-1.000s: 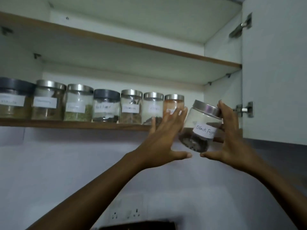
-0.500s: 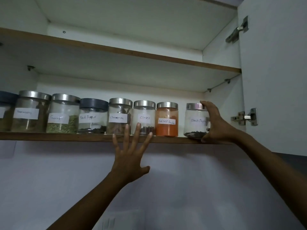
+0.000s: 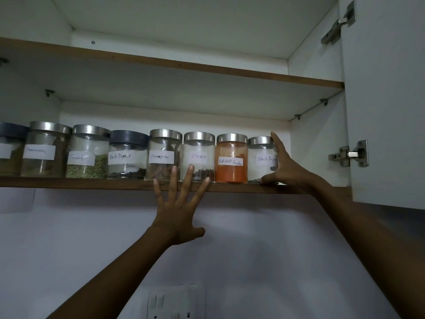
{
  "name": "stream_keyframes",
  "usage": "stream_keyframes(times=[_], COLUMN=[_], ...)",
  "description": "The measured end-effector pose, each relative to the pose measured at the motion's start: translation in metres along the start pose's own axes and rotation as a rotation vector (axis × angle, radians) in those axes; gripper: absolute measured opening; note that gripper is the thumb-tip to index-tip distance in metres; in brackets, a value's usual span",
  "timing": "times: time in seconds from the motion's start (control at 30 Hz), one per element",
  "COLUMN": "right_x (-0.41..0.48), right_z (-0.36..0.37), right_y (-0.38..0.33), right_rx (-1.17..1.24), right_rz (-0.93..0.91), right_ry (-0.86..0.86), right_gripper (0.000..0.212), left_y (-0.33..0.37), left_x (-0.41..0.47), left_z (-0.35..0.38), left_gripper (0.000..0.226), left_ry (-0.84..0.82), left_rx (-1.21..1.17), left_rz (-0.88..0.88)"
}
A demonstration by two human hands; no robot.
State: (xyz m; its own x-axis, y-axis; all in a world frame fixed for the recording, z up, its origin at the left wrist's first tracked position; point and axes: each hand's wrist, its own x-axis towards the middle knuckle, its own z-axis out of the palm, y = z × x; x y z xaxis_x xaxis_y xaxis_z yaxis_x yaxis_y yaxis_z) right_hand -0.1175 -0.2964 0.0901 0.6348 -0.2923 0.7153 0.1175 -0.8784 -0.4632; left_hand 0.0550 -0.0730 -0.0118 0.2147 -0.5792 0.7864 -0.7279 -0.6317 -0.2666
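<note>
Glass spice jars (image 3: 127, 162), eight on the brown wooden shelf (image 3: 69, 182): six steel lids, two dark. Right grip (image 3: 285, 166) clasps the end clear steel-lidded "Black Pepper" jar (image 3: 262, 157), covering its label's tail; left grip (image 3: 177, 210) is splayed, empty. Leftmost dark-lidded jar (image 3: 9, 153) is cut off.

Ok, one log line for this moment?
right hand grips rightmost pepper jar on shelf | left hand spread, near cloves jar | cabinet door open

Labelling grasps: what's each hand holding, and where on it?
Right hand grips the rightmost Black Pepper jar by its side, lid to base. Left hand holds nothing.
</note>
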Motion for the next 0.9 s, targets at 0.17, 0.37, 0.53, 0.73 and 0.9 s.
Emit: stream_keyframes(times=[0.17,0.37,0.53,0.73,0.9], right_x=[-0.013,-0.076,-0.143,-0.2,-0.216], right_z=[0.007,0.047,0.114,0.2,0.268], right_y=[0.005,-0.016,-0.046,-0.08,-0.102], right_rx=[-0.012,-0.063,0.095,0.261,0.298], right_rz=[0.089,0.012,0.015,0.095,0.177], right_ry=[0.036,0.499,0.464,0.23,0.042], right_gripper=[0.124,0.081,0.024,0.031,0.028], left_y=[0.002,0.012,0.018,-0.012,-0.062], left_x=[-0.001,-0.023,-0.07,-0.143,-0.2], left_z=[-0.004,-0.017,-0.024,-0.024,-0.005], left_gripper=[0.131,0.101,0.033,0.024,0.028], left_ry=[0.01,0.023,0.321,0.095,-0.019], left_rx=[-0.043,-0.142,-0.568,-0.72,-0.762], left_rz=[-0.012,0.083,0.181,0.173,0.024])
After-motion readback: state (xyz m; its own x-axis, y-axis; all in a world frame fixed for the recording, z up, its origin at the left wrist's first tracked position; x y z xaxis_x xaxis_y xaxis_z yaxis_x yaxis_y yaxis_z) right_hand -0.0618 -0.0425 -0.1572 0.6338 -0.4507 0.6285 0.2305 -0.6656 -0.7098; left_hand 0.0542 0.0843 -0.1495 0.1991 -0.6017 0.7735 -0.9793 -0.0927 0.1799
